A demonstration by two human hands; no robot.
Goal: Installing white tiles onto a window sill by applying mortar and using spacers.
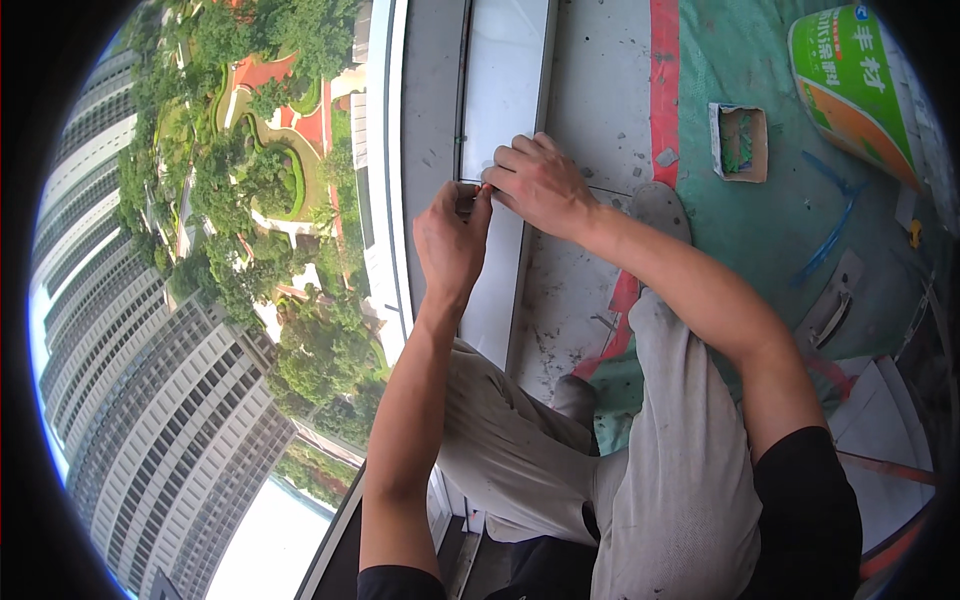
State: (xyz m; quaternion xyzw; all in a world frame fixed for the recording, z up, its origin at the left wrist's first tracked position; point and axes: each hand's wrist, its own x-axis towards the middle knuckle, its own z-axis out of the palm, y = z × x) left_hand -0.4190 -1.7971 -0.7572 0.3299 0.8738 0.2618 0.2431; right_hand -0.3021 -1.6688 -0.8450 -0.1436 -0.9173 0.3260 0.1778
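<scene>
My left hand (450, 240) is closed in a pinch at the left edge of a long pale white strip (505, 70) beside the window frame. My right hand (545, 190) lies over the strip with its fingers curled, its fingertips meeting those of my left hand at a thin joint in the strip. Something small and reddish (483, 188) shows between the fingertips; what it is I cannot make out, and the fingers partly hide it.
A green and orange bucket (850, 100), an open small cardboard box (740, 115), blue strapping (835, 225) and red tape (663, 60) are on green floor sheeting (730, 240). Pale boards (880, 420) lie at lower right. Left of the window frame (390, 150), trees and buildings show far below.
</scene>
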